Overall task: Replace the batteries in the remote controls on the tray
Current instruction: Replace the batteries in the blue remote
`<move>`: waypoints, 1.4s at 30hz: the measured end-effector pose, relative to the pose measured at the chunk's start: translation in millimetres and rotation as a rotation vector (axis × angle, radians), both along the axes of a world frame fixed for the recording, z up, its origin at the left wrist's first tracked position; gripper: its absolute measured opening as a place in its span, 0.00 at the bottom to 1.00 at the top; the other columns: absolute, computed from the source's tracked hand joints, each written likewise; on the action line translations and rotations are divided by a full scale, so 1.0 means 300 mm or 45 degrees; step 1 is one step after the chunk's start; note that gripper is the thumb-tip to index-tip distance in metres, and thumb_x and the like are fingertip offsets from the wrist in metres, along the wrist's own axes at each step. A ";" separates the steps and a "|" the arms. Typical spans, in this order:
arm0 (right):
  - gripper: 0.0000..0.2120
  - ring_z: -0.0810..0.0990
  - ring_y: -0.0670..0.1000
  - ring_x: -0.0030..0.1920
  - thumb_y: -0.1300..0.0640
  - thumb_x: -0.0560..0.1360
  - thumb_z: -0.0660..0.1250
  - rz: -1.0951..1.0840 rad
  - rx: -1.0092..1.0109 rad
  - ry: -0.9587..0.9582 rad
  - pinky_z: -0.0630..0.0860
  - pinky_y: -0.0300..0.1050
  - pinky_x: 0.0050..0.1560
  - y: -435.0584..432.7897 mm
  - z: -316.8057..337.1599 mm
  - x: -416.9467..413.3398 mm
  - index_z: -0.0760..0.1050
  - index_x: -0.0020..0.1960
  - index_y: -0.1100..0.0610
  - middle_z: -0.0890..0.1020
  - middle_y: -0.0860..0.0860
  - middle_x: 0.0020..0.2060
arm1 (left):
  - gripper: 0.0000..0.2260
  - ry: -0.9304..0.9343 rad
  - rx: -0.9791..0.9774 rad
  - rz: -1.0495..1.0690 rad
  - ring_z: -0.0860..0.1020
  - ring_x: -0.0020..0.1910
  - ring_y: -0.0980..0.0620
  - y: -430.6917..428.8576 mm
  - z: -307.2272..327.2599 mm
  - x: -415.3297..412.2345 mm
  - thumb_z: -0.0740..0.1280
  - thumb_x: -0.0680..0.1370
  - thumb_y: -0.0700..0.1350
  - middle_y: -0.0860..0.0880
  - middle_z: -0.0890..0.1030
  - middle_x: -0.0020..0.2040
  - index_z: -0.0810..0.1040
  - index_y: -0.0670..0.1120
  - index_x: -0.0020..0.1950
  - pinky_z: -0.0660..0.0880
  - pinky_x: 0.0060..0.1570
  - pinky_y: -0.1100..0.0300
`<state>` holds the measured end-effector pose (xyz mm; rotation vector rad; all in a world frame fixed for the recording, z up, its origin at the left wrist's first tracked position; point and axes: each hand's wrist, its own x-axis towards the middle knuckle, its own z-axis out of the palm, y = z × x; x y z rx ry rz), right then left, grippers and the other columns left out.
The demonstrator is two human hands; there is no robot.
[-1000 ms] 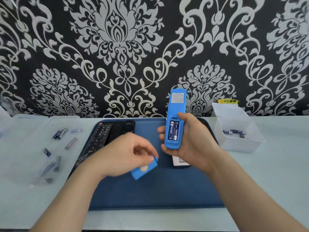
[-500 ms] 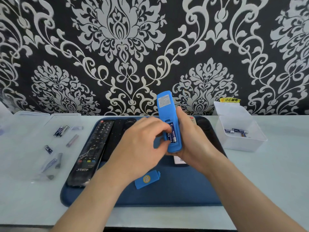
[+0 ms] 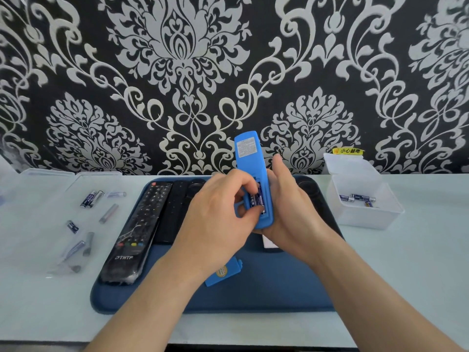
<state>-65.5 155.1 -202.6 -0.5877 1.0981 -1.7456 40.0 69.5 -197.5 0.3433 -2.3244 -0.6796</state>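
My right hand point(image 3: 286, 207) grips a blue remote point(image 3: 250, 161) upright over the dark blue tray point(image 3: 253, 295), back side toward me, with its battery bay uncovered. Batteries point(image 3: 257, 199) sit in the bay. My left hand point(image 3: 220, 212) curls its fingertips onto those batteries, thumb at their lower end. The blue battery cover point(image 3: 223, 273) lies loose on the tray below my left wrist. A long black remote point(image 3: 137, 232) and two more black remotes point(image 3: 175, 212) lie on the tray's left part.
A clear box point(image 3: 365, 212) at the right holds a few batteries point(image 3: 357, 198). Several loose batteries point(image 3: 91, 198) lie on a clear lid at the left. A patterned wall stands right behind the table. A white-labelled item lies on the tray, partly hidden under my right hand.
My left hand set the blue battery cover down on the tray and rose to the blue remote, where its fingers now work at the batteries. The remote tilted slightly left.
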 end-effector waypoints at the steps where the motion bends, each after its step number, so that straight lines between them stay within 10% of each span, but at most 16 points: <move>1: 0.30 0.83 0.52 0.43 0.37 0.82 0.46 0.005 0.004 0.012 0.78 0.47 0.40 -0.001 -0.003 0.000 0.74 0.66 0.56 0.83 0.55 0.45 | 0.16 -0.028 0.003 -0.009 0.75 0.45 0.59 -0.004 0.001 0.000 0.75 0.68 0.42 0.57 0.79 0.46 0.71 0.55 0.45 0.71 0.44 0.70; 13: 0.33 0.70 0.57 0.47 0.30 0.78 0.49 0.052 0.087 0.184 0.67 0.50 0.42 -0.020 -0.030 0.011 0.77 0.58 0.56 0.77 0.57 0.45 | 0.12 -0.215 -0.194 -0.137 0.76 0.43 0.52 -0.039 0.041 0.005 0.75 0.67 0.42 0.55 0.78 0.43 0.76 0.49 0.46 0.76 0.44 0.51; 21: 0.30 0.82 0.51 0.45 0.33 0.79 0.49 0.091 0.058 0.085 0.78 0.48 0.43 -0.014 -0.020 0.024 0.78 0.55 0.55 0.82 0.53 0.44 | 0.13 -0.295 -0.268 -0.120 0.74 0.41 0.51 -0.040 0.049 -0.006 0.73 0.66 0.44 0.54 0.76 0.41 0.72 0.49 0.45 0.74 0.41 0.51; 37: 0.27 0.75 0.53 0.44 0.36 0.81 0.47 -0.051 -0.001 -0.042 0.75 0.44 0.41 -0.019 -0.013 0.014 0.72 0.58 0.57 0.74 0.56 0.41 | 0.06 -0.007 -0.393 -0.111 0.73 0.32 0.49 -0.010 0.015 -0.025 0.68 0.66 0.36 0.52 0.74 0.37 0.74 0.44 0.40 0.73 0.30 0.51; 42: 0.33 0.79 0.54 0.47 0.35 0.81 0.47 -0.099 -0.037 -0.168 0.79 0.45 0.45 -0.003 -0.007 -0.005 0.72 0.64 0.62 0.77 0.58 0.45 | 0.08 0.093 -0.361 -0.197 0.79 0.42 0.52 -0.009 -0.007 -0.031 0.67 0.71 0.34 0.50 0.81 0.44 0.83 0.42 0.45 0.77 0.42 0.55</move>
